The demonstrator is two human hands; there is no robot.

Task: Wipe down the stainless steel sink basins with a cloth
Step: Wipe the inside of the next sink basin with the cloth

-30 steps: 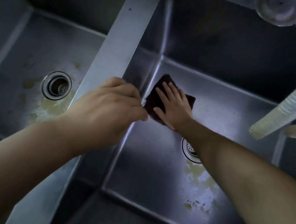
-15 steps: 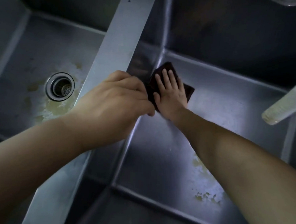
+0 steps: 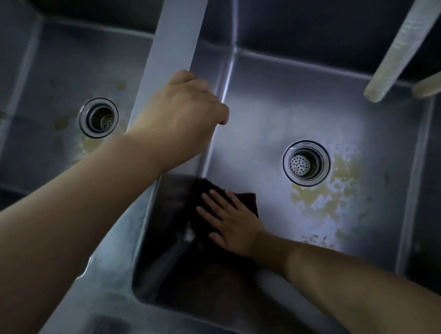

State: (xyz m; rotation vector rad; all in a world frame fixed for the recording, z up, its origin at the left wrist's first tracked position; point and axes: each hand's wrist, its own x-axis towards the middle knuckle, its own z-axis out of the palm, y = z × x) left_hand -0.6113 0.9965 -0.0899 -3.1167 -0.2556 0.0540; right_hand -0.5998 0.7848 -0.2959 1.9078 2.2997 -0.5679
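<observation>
A dark cloth (image 3: 248, 200) lies on the floor of the right basin (image 3: 275, 118), close to its left wall. My right hand (image 3: 231, 221) presses flat on the cloth with straight, spread fingers. My left hand (image 3: 186, 112) grips the steel divider (image 3: 179, 33) between the two basins, fingers curled over its right edge. The right basin's drain (image 3: 305, 163) sits to the right of the cloth, with yellowish stains (image 3: 328, 197) beside and below it. The left basin (image 3: 56, 81) has its own drain (image 3: 98, 117) and stains.
Two pale ribbed hoses hang over the right basin's far right corner, a long one (image 3: 402, 42) and a short end (image 3: 432, 85). The sink's front rim (image 3: 107, 323) runs along the bottom left.
My right hand slid the cloth from the basin's far left corner toward me along the left wall. The drain, hidden under my forearm before, shows now. My left hand kept hold of the divider.
</observation>
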